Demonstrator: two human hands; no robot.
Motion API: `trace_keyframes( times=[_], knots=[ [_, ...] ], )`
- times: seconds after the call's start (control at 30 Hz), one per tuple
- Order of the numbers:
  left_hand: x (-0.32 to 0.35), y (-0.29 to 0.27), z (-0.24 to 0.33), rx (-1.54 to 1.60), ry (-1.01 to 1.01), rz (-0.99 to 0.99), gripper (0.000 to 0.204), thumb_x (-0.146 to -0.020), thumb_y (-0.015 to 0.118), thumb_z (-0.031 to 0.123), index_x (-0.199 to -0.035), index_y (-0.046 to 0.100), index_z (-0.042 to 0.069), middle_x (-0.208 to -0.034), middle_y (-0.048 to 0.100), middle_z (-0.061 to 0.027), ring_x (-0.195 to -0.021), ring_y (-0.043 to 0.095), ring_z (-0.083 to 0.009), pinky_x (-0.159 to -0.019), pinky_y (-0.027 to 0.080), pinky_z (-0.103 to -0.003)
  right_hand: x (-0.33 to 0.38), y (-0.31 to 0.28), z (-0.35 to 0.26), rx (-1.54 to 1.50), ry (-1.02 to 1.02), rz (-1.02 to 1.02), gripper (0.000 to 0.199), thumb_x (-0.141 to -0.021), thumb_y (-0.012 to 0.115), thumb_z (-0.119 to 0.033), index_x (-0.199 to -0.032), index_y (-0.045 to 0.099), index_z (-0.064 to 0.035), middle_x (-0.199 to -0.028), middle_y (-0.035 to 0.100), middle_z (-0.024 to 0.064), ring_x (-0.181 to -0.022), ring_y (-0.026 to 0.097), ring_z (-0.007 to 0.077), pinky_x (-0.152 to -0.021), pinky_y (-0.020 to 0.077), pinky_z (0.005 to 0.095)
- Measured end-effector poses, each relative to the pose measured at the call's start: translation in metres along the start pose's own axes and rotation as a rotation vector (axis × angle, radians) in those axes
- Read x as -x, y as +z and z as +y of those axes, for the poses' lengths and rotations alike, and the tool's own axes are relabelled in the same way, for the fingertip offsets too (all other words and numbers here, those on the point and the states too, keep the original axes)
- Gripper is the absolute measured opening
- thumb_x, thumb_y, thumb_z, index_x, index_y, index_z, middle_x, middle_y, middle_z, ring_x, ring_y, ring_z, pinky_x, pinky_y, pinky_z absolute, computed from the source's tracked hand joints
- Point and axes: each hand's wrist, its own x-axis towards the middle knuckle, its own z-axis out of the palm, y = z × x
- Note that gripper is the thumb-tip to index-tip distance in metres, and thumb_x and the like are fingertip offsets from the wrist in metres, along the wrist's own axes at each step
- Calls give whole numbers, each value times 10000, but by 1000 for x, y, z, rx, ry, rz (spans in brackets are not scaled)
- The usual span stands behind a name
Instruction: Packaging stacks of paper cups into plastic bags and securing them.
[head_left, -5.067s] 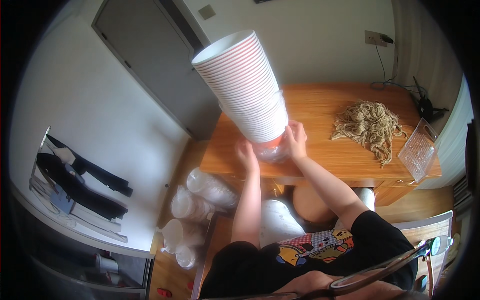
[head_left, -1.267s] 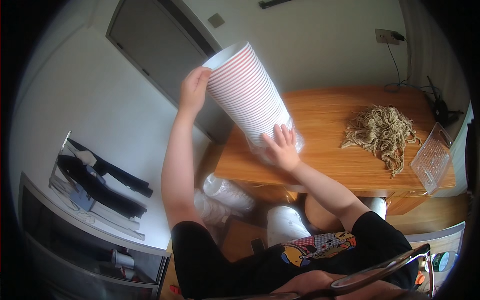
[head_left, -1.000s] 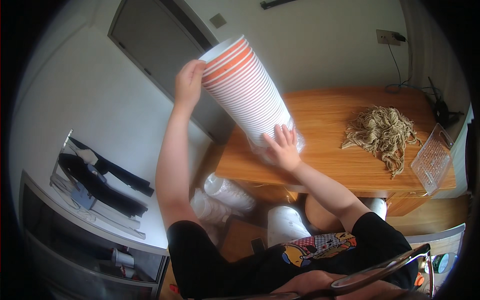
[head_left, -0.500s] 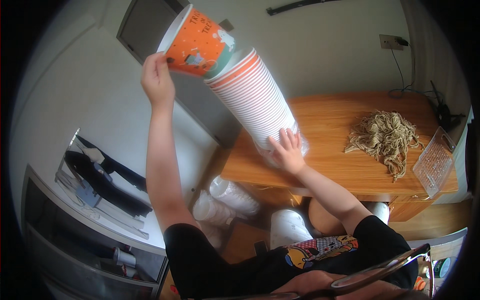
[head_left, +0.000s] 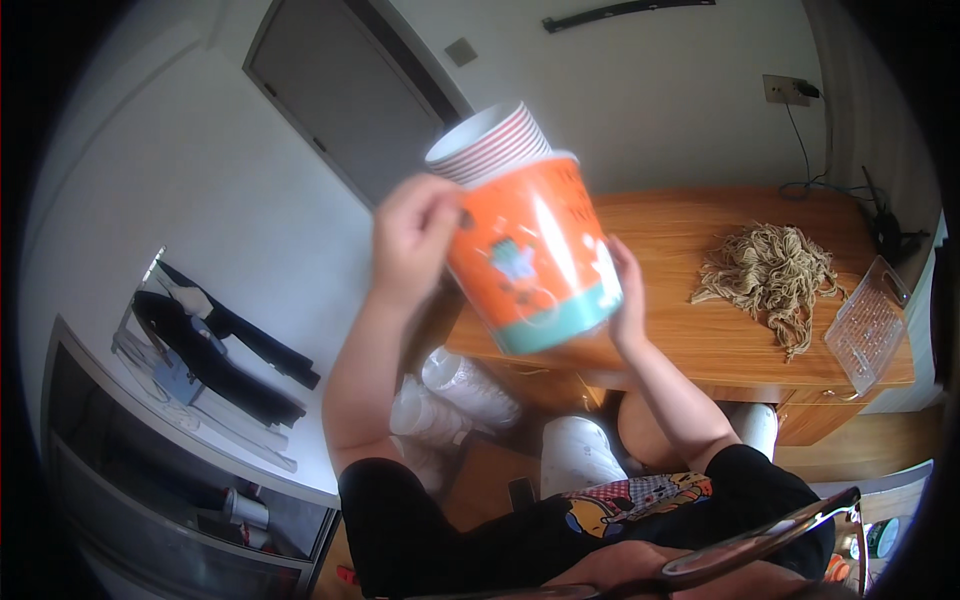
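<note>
An orange paper bucket [head_left: 530, 245] with a green band at its base and small printed figures is in my left hand [head_left: 412, 235], which is closed on its rim. Tilted, it hangs in front of a leaning stack of white paper buckets [head_left: 495, 135], hiding most of that stack. Only the stack's upper rims show behind it. My right hand [head_left: 627, 295] is at the orange bucket's right side, its visible fingers stretched upward. The bucket covers part of this hand, so I cannot tell whether it touches the bucket or the stack.
On the wooden desk [head_left: 660, 230] lie a heap of beige cord [head_left: 768, 275] and a clear plastic case [head_left: 868, 325]. Wrapped white stacks [head_left: 470, 390] stand below the desk's left end. Clothes [head_left: 215, 350] lie on a white-topped cabinet [head_left: 310, 470] at left.
The orange bucket has come off the top of the stack and moved down and right with my left hand. My right hand has shifted right, and its fingers now point upward.
</note>
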Motion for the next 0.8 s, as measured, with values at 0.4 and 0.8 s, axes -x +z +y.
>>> trace_keyframes(
  times=[0.4,0.8],
  knots=[
    [20,85,28,167,-219,-137,295,-904,607,102,-1190,569,40,-1118,601,-124,-936,613,-193,-797,501,-328,46,-22,-127,208,256,-360,1193,-724,773,-459,-1514,-11,-28,-1534,195,199,-1431,207,279,-1152,177,410],
    [155,193,10,1085,-477,186,1072,-789,762,437,-1517,45,112,-1481,292,-135,-1336,351,-252,-1079,325,-410,87,-71,-135,328,145,-210,1312,-661,853,-419,-1512,-72,-42,-1577,69,164,-1456,125,260,-1166,139,412]
  ],
)
